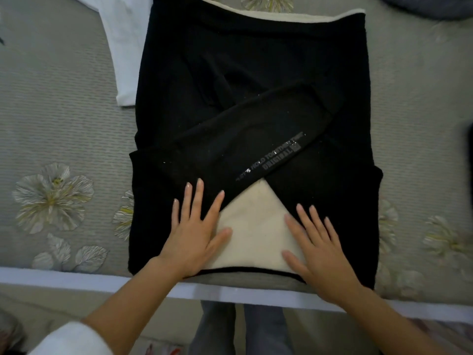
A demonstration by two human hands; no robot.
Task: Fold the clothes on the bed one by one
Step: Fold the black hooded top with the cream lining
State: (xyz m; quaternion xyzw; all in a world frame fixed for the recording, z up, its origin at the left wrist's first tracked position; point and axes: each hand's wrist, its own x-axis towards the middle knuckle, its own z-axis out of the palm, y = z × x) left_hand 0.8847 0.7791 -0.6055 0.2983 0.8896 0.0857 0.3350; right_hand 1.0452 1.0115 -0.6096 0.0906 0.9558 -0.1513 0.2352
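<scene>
Closest in, at 6 o'clock, grey trouser legs (217, 329) stand right against the white bed edge (64, 275), and there's a white cuff (71, 339) down at 7. Just past the edge both hands lie flat, fingers straight and spread, gripping nothing. The left hand (194, 231) is mostly on black fabric with its thumb on the cream panel (256, 226). The right hand (321, 247) is on the 4 o'clock side of that panel, pressing down.

Both are on the black sweatshirt (256, 73), which sits dead centre on the grey flowered bedspread (64, 111) with its sides folded in. A sleeve with silver lettering (268, 162) crosses it diagonally, from 8 toward 2. There's cream trim (294, 17) at its 12 o'clock end.

A white garment (122, 47) touches its left edge around 10-11. There's a dark thing (435, 6) at 1, can't tell what it is.
</scene>
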